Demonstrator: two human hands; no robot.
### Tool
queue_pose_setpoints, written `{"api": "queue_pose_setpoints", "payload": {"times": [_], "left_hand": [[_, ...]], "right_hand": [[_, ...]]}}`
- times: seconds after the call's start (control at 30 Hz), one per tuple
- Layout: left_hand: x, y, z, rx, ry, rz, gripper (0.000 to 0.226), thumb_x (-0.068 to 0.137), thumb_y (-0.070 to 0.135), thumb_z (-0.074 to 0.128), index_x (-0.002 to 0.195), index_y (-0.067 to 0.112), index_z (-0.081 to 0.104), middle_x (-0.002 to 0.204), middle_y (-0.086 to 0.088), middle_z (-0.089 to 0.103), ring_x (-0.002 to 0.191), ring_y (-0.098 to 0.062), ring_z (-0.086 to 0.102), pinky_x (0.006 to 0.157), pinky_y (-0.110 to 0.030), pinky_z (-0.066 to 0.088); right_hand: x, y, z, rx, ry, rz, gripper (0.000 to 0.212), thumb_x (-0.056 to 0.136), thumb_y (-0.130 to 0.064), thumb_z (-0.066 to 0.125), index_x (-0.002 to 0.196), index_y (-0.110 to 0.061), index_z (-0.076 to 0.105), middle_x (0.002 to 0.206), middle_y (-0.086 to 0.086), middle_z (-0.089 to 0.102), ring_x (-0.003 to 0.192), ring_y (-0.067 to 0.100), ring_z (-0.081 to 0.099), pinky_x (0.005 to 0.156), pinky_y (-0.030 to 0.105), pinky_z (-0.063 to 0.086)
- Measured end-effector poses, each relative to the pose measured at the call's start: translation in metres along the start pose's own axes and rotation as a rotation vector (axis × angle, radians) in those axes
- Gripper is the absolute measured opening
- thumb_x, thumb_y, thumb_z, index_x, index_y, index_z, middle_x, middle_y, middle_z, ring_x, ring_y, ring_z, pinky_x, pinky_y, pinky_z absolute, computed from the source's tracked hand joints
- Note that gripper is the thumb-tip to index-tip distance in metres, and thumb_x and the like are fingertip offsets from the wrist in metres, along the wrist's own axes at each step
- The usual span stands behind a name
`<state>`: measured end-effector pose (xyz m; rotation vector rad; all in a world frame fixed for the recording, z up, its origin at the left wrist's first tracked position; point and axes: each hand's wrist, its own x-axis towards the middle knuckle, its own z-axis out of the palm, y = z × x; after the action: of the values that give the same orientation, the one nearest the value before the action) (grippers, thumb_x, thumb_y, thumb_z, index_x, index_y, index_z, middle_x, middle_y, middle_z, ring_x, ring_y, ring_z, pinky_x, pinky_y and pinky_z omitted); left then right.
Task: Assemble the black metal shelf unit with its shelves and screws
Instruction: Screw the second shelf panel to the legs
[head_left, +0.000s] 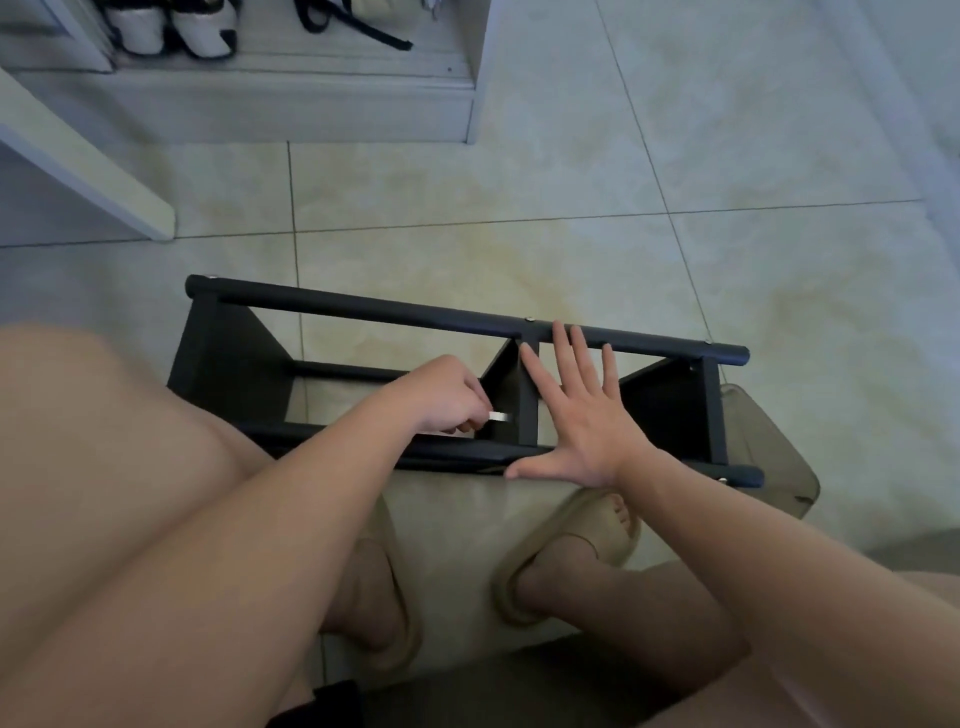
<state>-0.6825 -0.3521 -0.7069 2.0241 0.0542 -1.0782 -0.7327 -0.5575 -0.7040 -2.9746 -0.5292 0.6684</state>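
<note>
The black metal shelf unit lies on its side on the tiled floor in front of my knees, its two long tubes running left to right with shelf panels between them. My left hand is curled around a small silver tool, whose tip points at the middle shelf panel. My right hand lies flat with fingers spread across the middle of the frame, thumb along the near tube and fingertips at the far tube. Small silver screw heads show on the far tube.
A white cabinet with shoes inside stands at the back left, its open door angled toward me. My feet in beige slippers rest just behind the near tube. Bare tiled floor spreads to the right and beyond.
</note>
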Motion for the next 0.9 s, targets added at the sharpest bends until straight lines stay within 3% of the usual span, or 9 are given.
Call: {"api": "queue_pose_setpoints", "payload": {"times": [0.13, 0.3, 0.47, 0.63, 0.9], "left_hand": [[0.006, 0.002, 0.004, -0.231, -0.036, -0.054, 0.008, 0.084, 0.009, 0.066, 0.085, 0.008, 0.074, 0.077, -0.004, 0.069, 0.074, -0.016, 0.063, 0.067, -0.027, 0.052], [0.008, 0.011, 0.009, -0.544, -0.088, -0.162, 0.011, 0.095, 0.015, 0.062, 0.099, 0.005, 0.066, 0.089, -0.009, 0.071, 0.082, -0.019, 0.070, 0.069, -0.028, 0.053], [0.008, 0.009, 0.016, -0.598, -0.040, -0.164, 0.007, 0.096, 0.015, 0.066, 0.101, 0.012, 0.063, 0.087, -0.007, 0.071, 0.081, -0.018, 0.071, 0.074, -0.029, 0.058], [0.008, 0.007, 0.016, -0.634, 0.002, -0.135, 0.017, 0.093, 0.016, 0.070, 0.109, 0.011, 0.065, 0.089, -0.005, 0.074, 0.080, -0.016, 0.075, 0.070, -0.028, 0.058], [0.005, 0.009, 0.015, -0.607, 0.056, -0.139, 0.005, 0.093, 0.016, 0.069, 0.096, 0.014, 0.066, 0.085, -0.002, 0.076, 0.079, -0.013, 0.075, 0.078, -0.029, 0.059]], "right_hand": [[0.000, 0.000, 0.001, 0.034, 0.000, -0.006, 0.133, 0.061, -0.103, 0.034, 0.158, -0.031, -0.024, 0.161, 0.012, -0.038, 0.146, 0.028, -0.040, 0.120, 0.059, -0.016], [-0.004, -0.004, 0.007, 0.084, 0.047, -0.008, 0.134, 0.061, -0.101, 0.040, 0.161, -0.030, -0.015, 0.164, 0.010, -0.033, 0.149, 0.027, -0.036, 0.121, 0.057, -0.017], [-0.006, -0.006, 0.009, 0.108, 0.080, -0.009, 0.134, 0.060, -0.101, 0.040, 0.162, -0.029, -0.011, 0.165, 0.012, -0.029, 0.150, 0.026, -0.034, 0.122, 0.055, -0.016], [-0.006, -0.006, 0.010, 0.109, 0.083, -0.007, 0.133, 0.061, -0.101, 0.039, 0.161, -0.031, -0.013, 0.166, 0.012, -0.028, 0.150, 0.027, -0.034, 0.122, 0.055, -0.015], [-0.007, -0.006, 0.010, 0.114, 0.092, -0.004, 0.132, 0.061, -0.100, 0.040, 0.162, -0.031, -0.010, 0.166, 0.010, -0.027, 0.150, 0.025, -0.033, 0.122, 0.054, -0.015]]}}
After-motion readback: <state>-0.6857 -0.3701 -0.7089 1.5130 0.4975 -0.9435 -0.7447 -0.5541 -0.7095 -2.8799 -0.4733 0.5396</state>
